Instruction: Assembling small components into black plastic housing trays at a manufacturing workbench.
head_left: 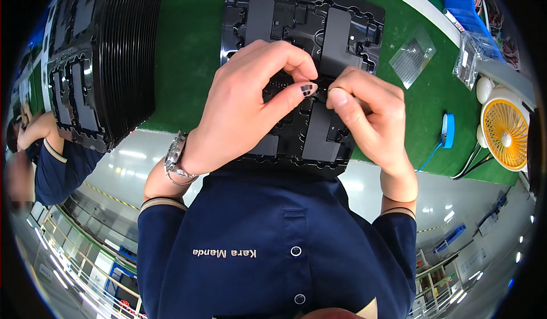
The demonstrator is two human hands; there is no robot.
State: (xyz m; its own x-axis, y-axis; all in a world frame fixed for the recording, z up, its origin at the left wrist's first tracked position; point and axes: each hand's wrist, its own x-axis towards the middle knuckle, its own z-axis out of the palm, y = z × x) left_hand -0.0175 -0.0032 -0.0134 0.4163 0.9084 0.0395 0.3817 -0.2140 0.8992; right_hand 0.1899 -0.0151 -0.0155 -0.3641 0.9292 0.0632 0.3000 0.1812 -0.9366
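**Currently: two hands, one small part, centre frame**

Head view: I log left hand (250, 105) and right hand (364, 117) meeting over the black moulded tray (302, 17) on the green mat (188, 45). Both pinch narrowly on a tiny dark part (320, 91) between the fingertips; its long axis I cannot tell. Stacked trays (108, 57) upper left.

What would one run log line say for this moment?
left hand pinching small part | right hand pinching same | over black tray | green mat

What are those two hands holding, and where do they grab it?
Both the left hand and the right hand pinch something tiny over the black tray; it is too small to identify.
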